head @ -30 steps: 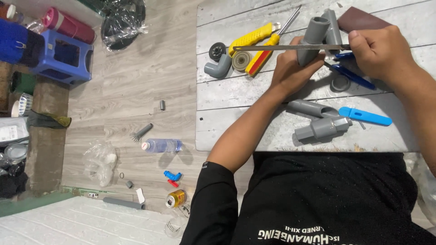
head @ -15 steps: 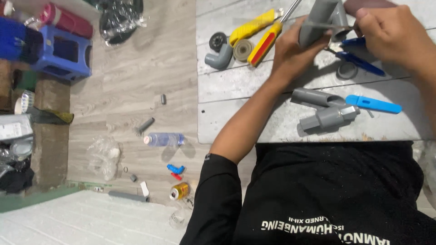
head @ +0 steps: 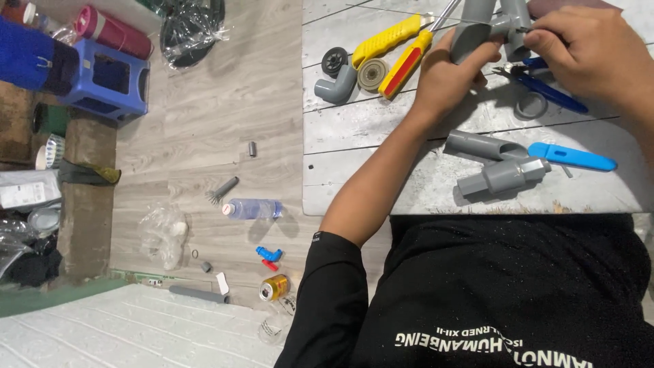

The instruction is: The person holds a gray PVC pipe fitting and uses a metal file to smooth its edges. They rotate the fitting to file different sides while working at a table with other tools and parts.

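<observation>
My left hand (head: 449, 75) grips a grey plastic pipe fitting (head: 487, 27) held up over the white plank table (head: 354, 136). My right hand (head: 586, 48) pinches the same fitting from the right side, near its short branch. Under my right hand lie blue-handled pliers (head: 552, 92) and a grey ring (head: 531, 105). Nearer to me on the table rest a grey pipe piece (head: 480, 145), a grey coupling (head: 504, 176) and a blue-handled tool (head: 572, 157).
On the table's left part lie a grey elbow (head: 337, 87), two small wheels (head: 354, 68), a yellow cutter (head: 385, 39) and a yellow-red screwdriver (head: 409, 61). The wooden floor holds a plastic bottle (head: 252, 208), a can (head: 274, 287), small parts and a blue stool (head: 105, 82).
The long thin tool my right hand held across the fitting is gone from view. Both hands have lifted the fitting toward the table's far edge, and the camera has shifted.
</observation>
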